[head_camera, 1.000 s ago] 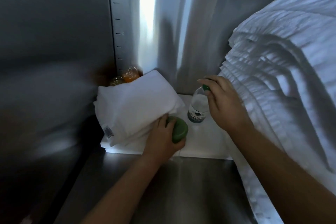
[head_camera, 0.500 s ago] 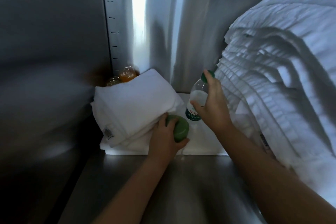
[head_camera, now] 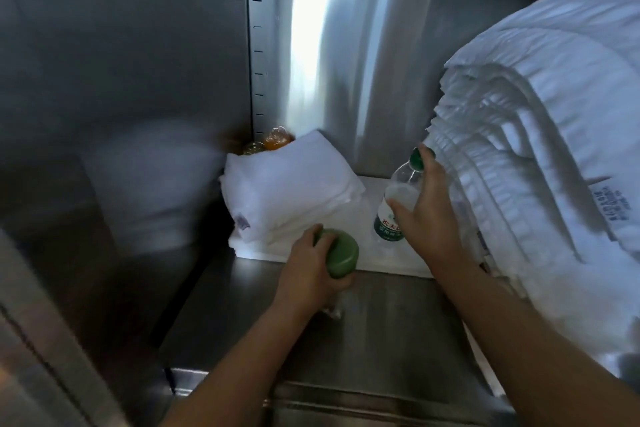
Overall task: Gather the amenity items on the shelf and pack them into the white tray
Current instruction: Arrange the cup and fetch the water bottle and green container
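The right hand (head_camera: 427,215) grips a green-capped water bottle (head_camera: 398,199) beside stacked white linens (head_camera: 540,156); the left hand (head_camera: 311,270) curls around a green container (head_camera: 341,256) near folded towels (head_camera: 287,184).

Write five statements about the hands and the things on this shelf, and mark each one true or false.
1. The left hand grips a green round container. True.
2. The right hand holds nothing. False: it holds a clear water bottle with a green cap.
3. The water bottle lies flat on its side. False: it is roughly upright, tilted a little.
4. Orange bottles sit in the corner behind the folded white towels. True.
5. The tall stack of white linen is on the left of the shelf. False: it is on the right, beside the right hand.
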`<state>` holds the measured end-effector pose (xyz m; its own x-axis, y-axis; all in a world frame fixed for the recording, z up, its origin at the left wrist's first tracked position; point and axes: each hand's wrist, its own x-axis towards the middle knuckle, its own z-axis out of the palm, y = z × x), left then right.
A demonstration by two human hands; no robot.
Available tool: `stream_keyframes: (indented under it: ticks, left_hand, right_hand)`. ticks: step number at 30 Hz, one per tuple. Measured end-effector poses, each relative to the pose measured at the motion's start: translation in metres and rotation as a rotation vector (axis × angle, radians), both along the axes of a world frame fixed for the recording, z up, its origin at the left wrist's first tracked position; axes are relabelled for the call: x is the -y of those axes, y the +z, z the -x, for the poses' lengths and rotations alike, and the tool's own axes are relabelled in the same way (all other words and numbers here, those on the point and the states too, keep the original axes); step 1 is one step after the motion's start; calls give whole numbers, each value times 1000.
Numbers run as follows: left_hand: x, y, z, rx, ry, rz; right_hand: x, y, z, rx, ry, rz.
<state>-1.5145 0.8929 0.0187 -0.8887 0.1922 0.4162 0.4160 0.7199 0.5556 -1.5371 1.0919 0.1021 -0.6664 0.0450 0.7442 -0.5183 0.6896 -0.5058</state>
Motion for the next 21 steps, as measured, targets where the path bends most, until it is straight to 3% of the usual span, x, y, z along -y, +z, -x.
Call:
stream_keyframes:
  ticks: [8, 21]
  left_hand:
    - [18, 30, -126, -98, 161, -51]
    - [79, 24, -380, -67, 528, 52]
  right_hand:
    - [17, 8, -104, 116, 181, -54]
    - [109, -19, -307, 236, 672, -121]
